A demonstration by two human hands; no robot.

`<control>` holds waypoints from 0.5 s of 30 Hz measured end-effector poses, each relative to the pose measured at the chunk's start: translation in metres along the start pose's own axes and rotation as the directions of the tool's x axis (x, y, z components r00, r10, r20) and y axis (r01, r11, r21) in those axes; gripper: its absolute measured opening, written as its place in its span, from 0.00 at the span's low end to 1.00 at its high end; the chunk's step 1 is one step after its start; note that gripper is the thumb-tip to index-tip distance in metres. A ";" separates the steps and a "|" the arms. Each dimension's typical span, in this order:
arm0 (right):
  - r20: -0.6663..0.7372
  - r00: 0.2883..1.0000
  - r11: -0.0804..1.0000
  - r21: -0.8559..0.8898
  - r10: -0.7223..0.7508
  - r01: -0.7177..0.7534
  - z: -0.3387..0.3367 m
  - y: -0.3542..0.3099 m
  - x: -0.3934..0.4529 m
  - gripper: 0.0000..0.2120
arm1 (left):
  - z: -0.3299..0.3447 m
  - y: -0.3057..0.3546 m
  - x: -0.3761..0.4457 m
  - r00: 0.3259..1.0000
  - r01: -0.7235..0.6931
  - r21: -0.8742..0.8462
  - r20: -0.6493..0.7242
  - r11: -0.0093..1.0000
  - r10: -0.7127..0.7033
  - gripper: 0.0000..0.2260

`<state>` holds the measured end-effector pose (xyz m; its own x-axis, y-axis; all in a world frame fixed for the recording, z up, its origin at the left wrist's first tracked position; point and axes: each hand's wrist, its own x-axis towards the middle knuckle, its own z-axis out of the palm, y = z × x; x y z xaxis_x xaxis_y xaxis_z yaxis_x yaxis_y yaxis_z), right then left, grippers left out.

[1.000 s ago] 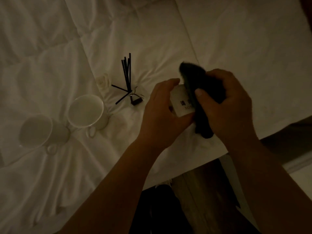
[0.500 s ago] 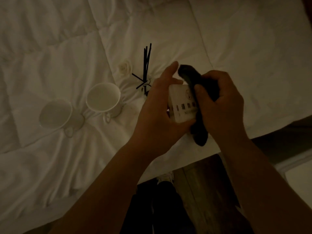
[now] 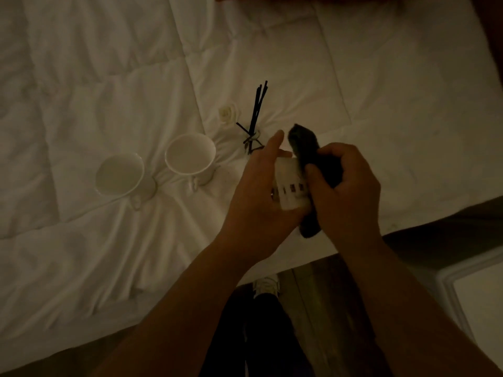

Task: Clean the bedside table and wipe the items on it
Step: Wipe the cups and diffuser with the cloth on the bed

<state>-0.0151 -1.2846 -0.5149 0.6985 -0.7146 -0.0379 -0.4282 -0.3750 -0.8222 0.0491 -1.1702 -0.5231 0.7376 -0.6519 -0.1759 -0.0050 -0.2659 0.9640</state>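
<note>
My left hand (image 3: 257, 191) grips a small white box (image 3: 290, 186) with dark printed marks on one face, held above the edge of the white bed. My right hand (image 3: 345, 191) is closed on a dark cloth (image 3: 313, 156) and presses it against the box's right side; the cloth sticks out above and below my fingers. On the duvet to the left lie two white mugs (image 3: 119, 176) (image 3: 190, 157), a bundle of black reed sticks (image 3: 257, 110) tied at the base, and a small white rose-shaped piece (image 3: 228, 115).
The white quilted duvet (image 3: 381, 91) fills most of the view. Dark wooden floor (image 3: 321, 295), my legs and a pale shoe (image 3: 266, 284) show below the bed edge. A white framed panel (image 3: 476, 289) sits at the lower right.
The view has shifted, so the mugs and sticks sit further right in frame. The box has turned in my left hand while the cloth slid along its side.
</note>
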 end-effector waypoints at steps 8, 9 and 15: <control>0.289 0.862 0.315 0.844 0.415 -0.435 -0.014 -0.016 -0.001 0.11 | -0.033 0.008 -0.015 0.992 0.114 -0.205 0.075 0.972 -0.101 0.31; 0.263 0.873 0.324 0.853 0.412 -0.410 -0.013 -0.020 -0.004 0.11 | -0.037 0.009 -0.014 0.992 0.081 -0.040 0.096 0.996 -0.077 0.33; 0.094 0.992 0.944 0.327 -0.082 0.047 -0.004 -0.057 -0.024 0.12 | -0.037 0.022 -0.012 0.981 -0.016 0.208 0.191 0.978 -0.024 0.20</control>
<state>-0.0097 -1.2479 -0.4647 0.7820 -0.6228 -0.0237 -0.1842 -0.1947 -0.9634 0.0652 -1.1420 -0.4929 0.5947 -0.7690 -0.2343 -0.1572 -0.3971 0.9042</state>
